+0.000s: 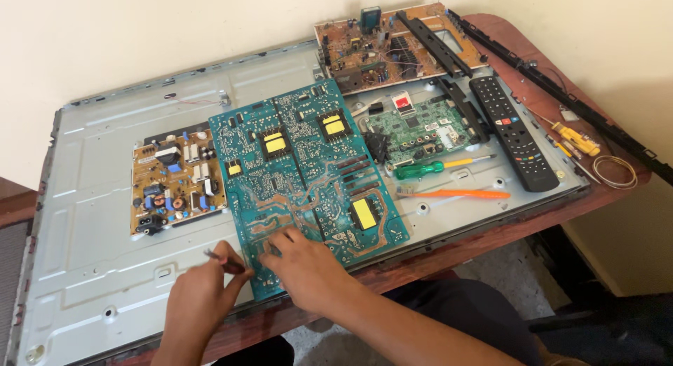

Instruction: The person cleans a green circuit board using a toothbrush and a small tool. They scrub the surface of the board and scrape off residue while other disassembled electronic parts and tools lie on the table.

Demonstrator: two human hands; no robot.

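Large teal-green circuit board with yellow-topped transformers (308,173) lies loose, solder side up, across grey sheet-metal back panel of flat screen (91,268); near edge reaches panel's front rim.

Left hand (200,296) pinches thin dark-handled tool (226,261), tip at board's near-left corner. Right hand (305,264) rests palm-down on same corner, fingers bent, steadying.

Judged mid-work: board already free of mounts, probing in hand.

Brown power board (177,187) and small green main board (420,131) seated on panel. Green-handled screwdriver (431,167), orange-handled brush (459,193), black remote control (513,132) lie unused, well apart from hands.
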